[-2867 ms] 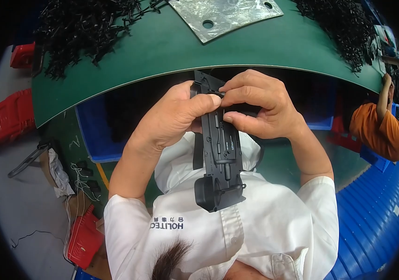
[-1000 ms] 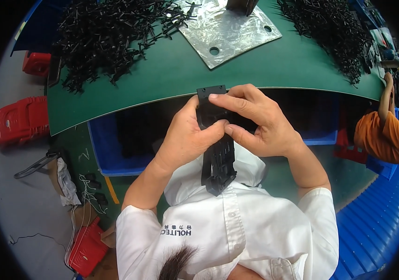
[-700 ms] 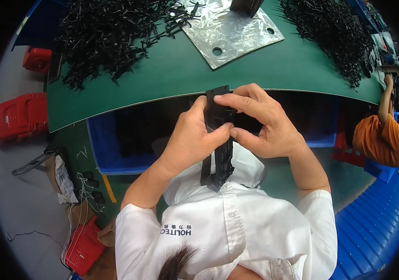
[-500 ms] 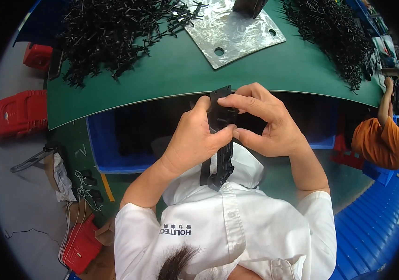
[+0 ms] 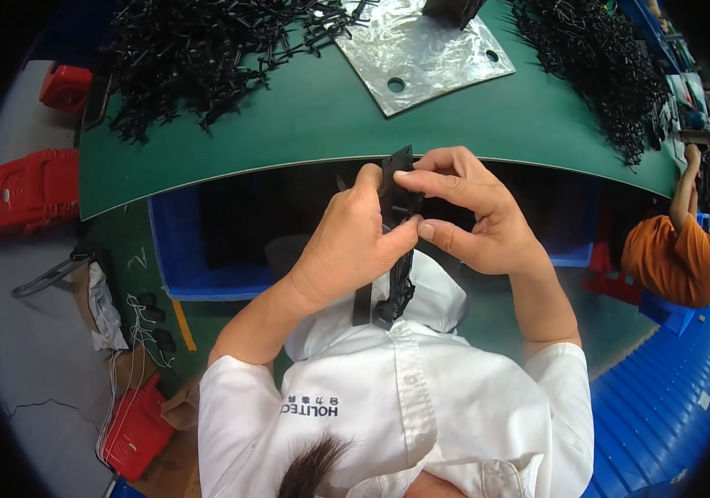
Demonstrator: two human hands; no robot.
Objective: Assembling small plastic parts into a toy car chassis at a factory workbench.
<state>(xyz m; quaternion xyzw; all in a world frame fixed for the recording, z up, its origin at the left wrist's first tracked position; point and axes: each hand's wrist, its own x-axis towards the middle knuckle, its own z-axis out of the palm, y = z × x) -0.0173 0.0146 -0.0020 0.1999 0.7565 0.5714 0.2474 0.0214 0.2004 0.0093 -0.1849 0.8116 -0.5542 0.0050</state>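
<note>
Both hands are closed on one long black plastic part [image 5: 394,241], held up in front of the chest, just this side of the near edge of the green worktop [image 5: 288,124]. The part's long axis runs roughly up and down: its top end pokes out above the fingers and reaches the worktop edge, and its lower end hangs toward the white shirt [image 5: 405,407]. The left hand [image 5: 346,249] wraps it from the left with the thumb pressed across its front. The right hand [image 5: 475,216] pinches it from the right, forefinger hooked over the upper end and thumb meeting the left thumb at mid-length. Neither hand is nearer than the other; they meet on the part's upper half, and the lower half is free.

Compared with the look nearly three seconds back, the part shows edge-on now, a thin strip where a broad ribbed face showed then, and it sits higher, closer to the worktop edge. Over the last second the grip has hardly shifted.

Beyond the part, on the worktop, lie a metal plate [image 5: 421,50] with holes and heaps of small black pieces [image 5: 205,50] to either side. Under the worktop edge sits a blue bin [image 5: 197,266].
</note>
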